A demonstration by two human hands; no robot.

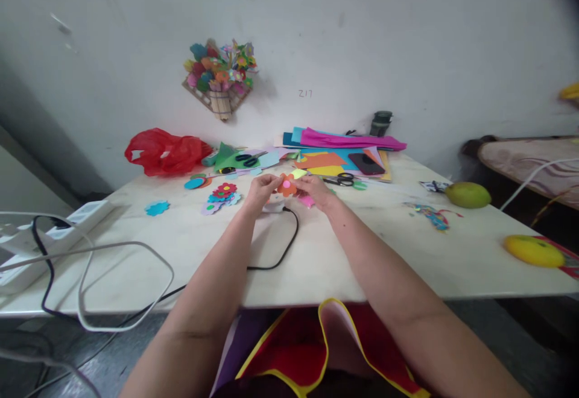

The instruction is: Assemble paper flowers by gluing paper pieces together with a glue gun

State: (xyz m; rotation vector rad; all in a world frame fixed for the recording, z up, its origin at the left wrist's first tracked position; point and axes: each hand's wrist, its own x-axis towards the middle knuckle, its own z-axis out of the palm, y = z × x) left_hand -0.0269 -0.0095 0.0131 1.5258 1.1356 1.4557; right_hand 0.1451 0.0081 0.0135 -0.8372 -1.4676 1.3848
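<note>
Between my two hands I hold up an orange paper flower (286, 187) with a pink centre, above the middle of the table. My left hand (263, 189) pinches its left edge, and my right hand (315, 189) grips its right side. Just behind the right fingers shows a pale yellow piece of paper (298, 173). A bright pink scrap (306, 201) lies below the right hand. Left of my left hand sits a pile of paper flowers (225, 195) in red, blue and lilac. Under the hands is a white device (272, 207) with a black cable plugged in.
Scissors (344, 179) lie right of my hands, with a second pair (247, 160) farther back. Coloured sheets (321, 160) and a phone (366, 164) are behind. A red plastic bag (165, 151) stands back left. Power strips (85, 220) and loose cables occupy the left; mangoes (468, 195) the right.
</note>
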